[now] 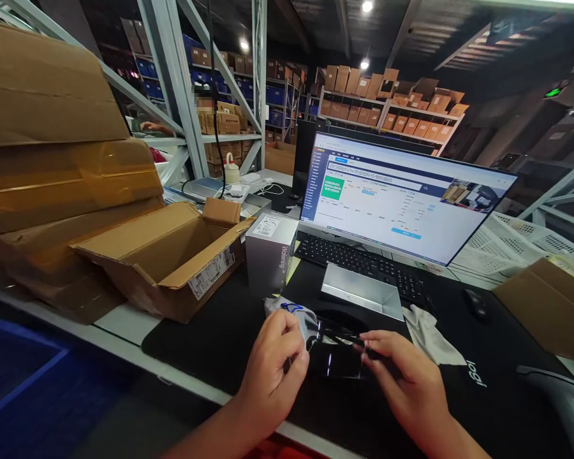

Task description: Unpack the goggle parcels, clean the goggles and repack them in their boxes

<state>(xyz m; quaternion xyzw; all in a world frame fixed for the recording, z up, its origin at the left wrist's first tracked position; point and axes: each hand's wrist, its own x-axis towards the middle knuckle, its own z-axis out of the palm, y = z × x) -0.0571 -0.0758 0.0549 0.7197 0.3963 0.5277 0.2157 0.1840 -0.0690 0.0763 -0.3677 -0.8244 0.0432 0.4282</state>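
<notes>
My left hand (273, 364) is closed around the left edge of a black phone (337, 360) with clear film over its glossy face, and the same fingers pinch a small grey cloth or pouch with a blue cord (296, 315). My right hand (404, 382) pinches the phone's right edge. The phone lies just above a black desk mat (210, 338).
An open cardboard box (172, 255) lies on its side at left beside stacked cartons (52, 159). A small grey product box (270, 252) stands by the keyboard (363, 261). Monitor (402, 197), white cloth (430, 335), mouse (476, 303) and a brown box (550, 306) sit at right.
</notes>
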